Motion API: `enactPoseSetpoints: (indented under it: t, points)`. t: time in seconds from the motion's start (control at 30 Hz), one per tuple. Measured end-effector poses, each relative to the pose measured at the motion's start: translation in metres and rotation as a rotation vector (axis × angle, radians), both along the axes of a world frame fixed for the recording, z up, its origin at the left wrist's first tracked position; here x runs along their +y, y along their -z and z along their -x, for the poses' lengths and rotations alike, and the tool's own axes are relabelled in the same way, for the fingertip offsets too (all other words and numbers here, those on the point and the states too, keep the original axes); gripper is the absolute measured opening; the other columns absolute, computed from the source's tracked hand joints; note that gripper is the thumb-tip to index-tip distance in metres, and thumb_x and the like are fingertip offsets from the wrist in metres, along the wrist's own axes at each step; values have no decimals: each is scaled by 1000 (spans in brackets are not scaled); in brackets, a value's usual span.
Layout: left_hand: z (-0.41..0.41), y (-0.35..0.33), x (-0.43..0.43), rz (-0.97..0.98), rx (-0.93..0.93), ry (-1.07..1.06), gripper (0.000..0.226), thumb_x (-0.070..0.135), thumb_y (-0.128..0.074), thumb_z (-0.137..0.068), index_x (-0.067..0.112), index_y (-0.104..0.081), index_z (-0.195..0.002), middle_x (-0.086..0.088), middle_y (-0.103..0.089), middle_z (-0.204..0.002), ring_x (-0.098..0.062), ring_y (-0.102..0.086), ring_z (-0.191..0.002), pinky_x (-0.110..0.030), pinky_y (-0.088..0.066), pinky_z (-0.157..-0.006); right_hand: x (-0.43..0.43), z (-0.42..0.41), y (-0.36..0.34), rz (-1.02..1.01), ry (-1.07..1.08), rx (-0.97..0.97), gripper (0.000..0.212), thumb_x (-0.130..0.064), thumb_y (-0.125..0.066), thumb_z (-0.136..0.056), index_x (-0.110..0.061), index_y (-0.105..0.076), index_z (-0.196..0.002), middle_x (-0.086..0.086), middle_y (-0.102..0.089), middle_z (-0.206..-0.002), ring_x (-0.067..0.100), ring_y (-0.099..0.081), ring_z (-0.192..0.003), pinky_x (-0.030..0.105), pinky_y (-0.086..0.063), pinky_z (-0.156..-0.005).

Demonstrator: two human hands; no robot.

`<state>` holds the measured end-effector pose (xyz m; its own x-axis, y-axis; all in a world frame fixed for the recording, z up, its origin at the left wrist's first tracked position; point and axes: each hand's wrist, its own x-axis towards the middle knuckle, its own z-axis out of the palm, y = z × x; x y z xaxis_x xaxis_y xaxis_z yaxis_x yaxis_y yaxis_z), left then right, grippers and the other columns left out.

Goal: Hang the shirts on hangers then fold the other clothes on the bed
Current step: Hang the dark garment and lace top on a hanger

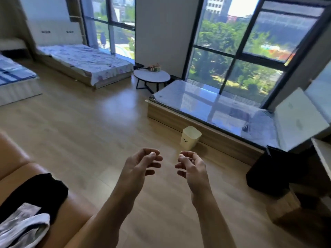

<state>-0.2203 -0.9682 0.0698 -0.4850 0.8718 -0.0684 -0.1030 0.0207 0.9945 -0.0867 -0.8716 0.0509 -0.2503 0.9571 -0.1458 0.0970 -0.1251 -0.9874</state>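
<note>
Grip first: left hand (pixel 141 163) and right hand (pixel 192 166) both empty, fingers loosely curled, nothing pinched, fingertips facing each other with a gap between. Both are held out above the wood floor (pixel 93 122), which is the big open stretch ahead, running to the beds.

Floral bed (pixel 86 59) sits far back against the windows, striped bed (pixel 14 72) at the far left edge of view, both well apart from the grip.

Glossy window platform (pixel 206 101) bounds the floor on the right. Tan sofa (pixel 21 170) bounds it lower left.

Black box (pixel 268 172) (blurred, can't tell what it is) stands near the right.

Black garment (pixel 35 192) lies on the sofa seat, left of and below the left hand, not touched. White-and-grey garment (pixel 25 224) lies partly over it, nearer the camera.

Round worktop (pixel 152 76) stands between floral bed and platform. Pale bin (pixel 190 138) stands against the platform edge, just beyond the right hand.
</note>
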Motion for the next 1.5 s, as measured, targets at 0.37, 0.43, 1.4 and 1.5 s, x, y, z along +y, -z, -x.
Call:
enactPoseSetpoints:
  t: [0.37,0.43,1.4,1.5]
  points:
    - [120,18,182,15,-78,-292,21,21,-47,-104,14,-67,-104,-3,-75,-99,-22,-70,-96,-35,-51,-83,226,154,6,-7,-256,-19,11,-21,-58,-100,-17,-64,-109,7,-69,-100,20,-68,-88,35,-56,-78]
    - [152,26,215,16,-81,-317,22,23,-47,-104,14,-67,-106,-2,-75,-100,-21,-70,-98,-32,-51,-82,258,194,13,-23,-304,-36,11,-22,-58,-100,-18,-64,-109,7,-69,-101,21,-69,-90,35,-56,-78]
    - [639,61,223,-98,-222,-1633,20,23,-49,-102,12,-65,-98,1,-69,-92,-14,-64,-84,-31,-44,-76,239,890,50,-6,-1781,-89,10,-12,-56,-100,-13,-65,-105,4,-64,-93,18,-64,-80,33,-49,-72]
    - [648,72,197,-135,-313,-1836,18,16,-49,-102,12,-64,-92,-2,-67,-86,-14,-61,-77,-27,-43,-67,189,925,66,1,-1949,-159,7,-14,-57,-100,-16,-63,-99,5,-63,-93,19,-63,-80,32,-48,-70]
